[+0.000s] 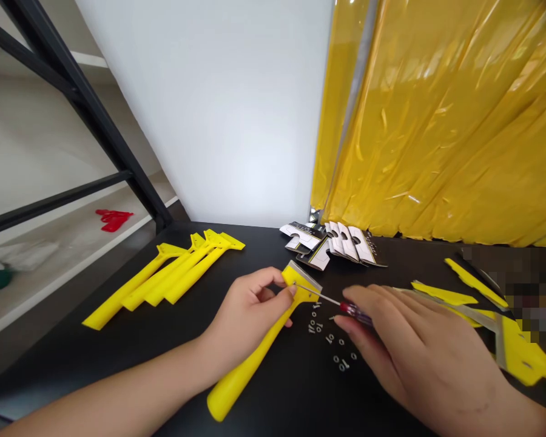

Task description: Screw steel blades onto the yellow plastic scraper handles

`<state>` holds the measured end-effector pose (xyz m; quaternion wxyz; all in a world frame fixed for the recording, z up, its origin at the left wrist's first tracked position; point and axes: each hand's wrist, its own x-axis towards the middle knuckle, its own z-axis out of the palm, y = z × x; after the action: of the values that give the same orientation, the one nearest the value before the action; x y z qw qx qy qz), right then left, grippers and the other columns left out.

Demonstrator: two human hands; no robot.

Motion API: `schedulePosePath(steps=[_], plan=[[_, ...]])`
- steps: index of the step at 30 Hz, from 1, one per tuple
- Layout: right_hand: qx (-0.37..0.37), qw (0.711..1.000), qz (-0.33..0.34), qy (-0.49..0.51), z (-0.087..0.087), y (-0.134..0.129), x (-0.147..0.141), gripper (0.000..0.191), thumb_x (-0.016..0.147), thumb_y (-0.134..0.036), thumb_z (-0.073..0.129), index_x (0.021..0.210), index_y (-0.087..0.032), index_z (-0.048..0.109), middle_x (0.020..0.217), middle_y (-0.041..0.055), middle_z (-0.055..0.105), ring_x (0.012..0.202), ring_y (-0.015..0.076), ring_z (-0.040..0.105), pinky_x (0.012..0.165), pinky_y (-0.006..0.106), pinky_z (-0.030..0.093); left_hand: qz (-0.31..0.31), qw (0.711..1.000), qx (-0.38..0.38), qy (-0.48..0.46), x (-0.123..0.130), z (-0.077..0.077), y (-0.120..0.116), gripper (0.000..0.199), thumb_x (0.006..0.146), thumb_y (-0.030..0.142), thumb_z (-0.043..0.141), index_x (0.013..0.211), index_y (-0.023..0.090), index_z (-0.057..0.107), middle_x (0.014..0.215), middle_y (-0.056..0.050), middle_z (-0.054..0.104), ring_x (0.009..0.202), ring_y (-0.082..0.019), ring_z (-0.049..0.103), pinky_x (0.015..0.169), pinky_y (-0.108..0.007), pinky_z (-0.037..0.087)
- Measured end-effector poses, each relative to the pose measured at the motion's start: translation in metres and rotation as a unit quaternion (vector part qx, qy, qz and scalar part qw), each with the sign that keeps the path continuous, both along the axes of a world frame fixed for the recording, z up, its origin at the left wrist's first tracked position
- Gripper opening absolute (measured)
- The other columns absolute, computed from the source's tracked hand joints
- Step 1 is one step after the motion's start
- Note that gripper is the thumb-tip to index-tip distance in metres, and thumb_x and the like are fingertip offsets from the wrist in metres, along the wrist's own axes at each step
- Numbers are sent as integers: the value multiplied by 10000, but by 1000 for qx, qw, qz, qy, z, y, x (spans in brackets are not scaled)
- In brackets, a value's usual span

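Yellow scraper (250,358) sits in the left hand (246,315), whose grip is closed on its wide head between thumb and fingers, with the handle slanting toward the near side. The right hand (418,358) has its grip closed on a red-handled screwdriver (357,312), and the thin shaft reaches across to the scraper head beside the left thumb. Small screws and nuts (332,343) lie scattered on the black surface (300,400) just below the shaft, between the hands.

To the left, a row of loose yellow scrapers (164,282) lies side by side. Printed cards (332,243) are bunched at the far edge, their small print unreadable. More yellow scraper parts (523,352) lie to the right, partly hidden by a blurred patch (528,291).

A yellow plastic curtain (437,121) hangs behind the surface, beside a white wall (209,109). Left of it, a black metal frame (82,103) holds a white shelf (50,309) bearing a red object (113,220).
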<state>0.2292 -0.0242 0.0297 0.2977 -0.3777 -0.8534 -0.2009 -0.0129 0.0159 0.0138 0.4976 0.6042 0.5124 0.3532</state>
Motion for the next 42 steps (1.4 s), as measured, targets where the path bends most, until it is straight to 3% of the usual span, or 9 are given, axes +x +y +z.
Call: schedulePosePath(steps=[6,10,16,25,29,33,37,40,42], plan=[[-9,1000,7,-8,-1,0,0,118,1074,-282,562,1109,-181,611,723,-16,645,577,189,604,613,371,313,1,1000,9,20,-1,-1,1,236,928,444,689,864,218,665,661,9,694,612,-183,695,610,-270,457],[-14,1000,-4,2,-1,2,-2,198,1091,-295,513,918,-222,574,629,-38,565,508,183,558,580,363,290,-8,1000,6,18,-1,-1,1,239,932,435,686,844,216,650,599,19,675,601,-176,683,593,-255,433],[-59,998,-30,11,-4,4,-4,268,1107,-327,454,870,-229,531,615,-35,571,483,180,585,530,338,305,3,1000,-5,-11,0,-2,5,246,906,433,714,836,214,628,590,33,658,587,-182,696,576,-253,444],[-116,992,-35,44,-9,5,-4,288,1125,-395,379,990,-210,554,645,-29,621,477,163,623,487,305,337,12,1000,1,-27,-1,-1,7,266,897,437,734,829,214,607,628,32,654,588,-185,708,573,-257,472],[-115,992,-19,41,-12,6,-2,282,1118,-342,405,886,-237,528,598,-52,561,455,160,574,491,316,325,6,1000,5,-18,-2,-3,8,269,912,443,729,840,209,616,624,26,658,587,-179,700,592,-263,485],[-141,986,-12,85,-16,8,1,232,1092,-406,483,1163,-197,556,832,9,699,639,174,684,591,295,441,3,1000,7,-23,-3,-3,9,270,915,446,727,844,210,617,618,27,657,586,-181,700,591,-266,492],[-162,985,15,66,-16,11,1,173,1107,-291,435,1031,-226,578,758,-7,681,602,172,665,574,298,421,5,999,3,-32,-2,-2,10,264,900,435,738,836,213,610,638,29,658,591,-184,706,595,-272,504],[-127,989,-9,73,-15,12,0,182,1097,-351,463,1098,-211,579,806,16,702,629,190,685,584,309,437,8,999,3,-35,-1,-1,9,261,894,430,741,837,215,605,641,34,656,580,-177,699,594,-271,503],[-123,990,-15,69,-15,12,-1,193,1097,-341,447,1047,-207,577,774,13,689,597,189,674,555,310,425,14,1000,8,-26,-1,0,8,260,901,432,733,834,216,604,620,38,646,579,-178,699,588,-266,494]])
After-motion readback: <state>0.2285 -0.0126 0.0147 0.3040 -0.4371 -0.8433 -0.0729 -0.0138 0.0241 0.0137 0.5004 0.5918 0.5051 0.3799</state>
